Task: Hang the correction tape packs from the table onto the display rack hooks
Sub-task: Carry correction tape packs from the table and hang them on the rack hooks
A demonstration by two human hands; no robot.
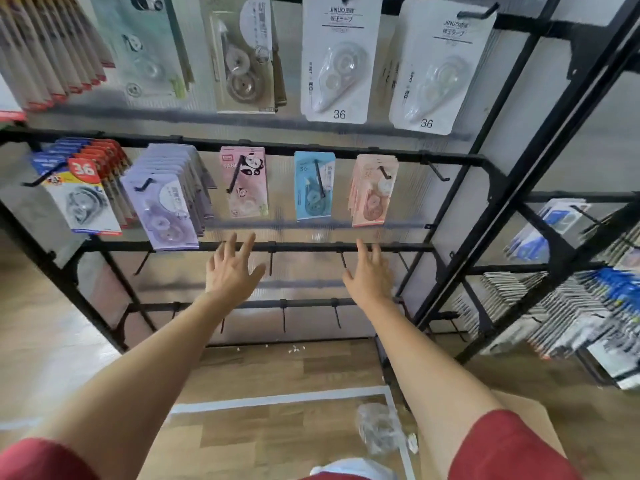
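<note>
Wood-look flooring at 6 o'clock, crossed by a white tape line; at 12 o'clock, a black metal display rack with rails of hooks.

Head view, the only one. Hanging from 12 to 1 o'clock on the top rail: white carded correction tape packs, two side by side. Along the middle rail, from 9 round to 1 o'clock: a red-and-blue pack stack, a lilac pack stack, a pink panda-print pack, a sky-blue pack, a peach pack stack.

Both bare arms extended toward the lower rail. Left hand just off centre at 8 o'clock, fingers spread and straight, gripping nothing. Right hand at 4 o'clock, likewise loose and empty, just beside a bare black hook.

No table in sight, so no telling how many packs wait there. Judging by the rack: upper rails partly stocked, lower two rails bare, one more empty hook at 2 o'clock. Plenty left, probably; next, likely fetching a pack.

Crumpled clear plastic wrap near 6 o'clock on the floor.
</note>
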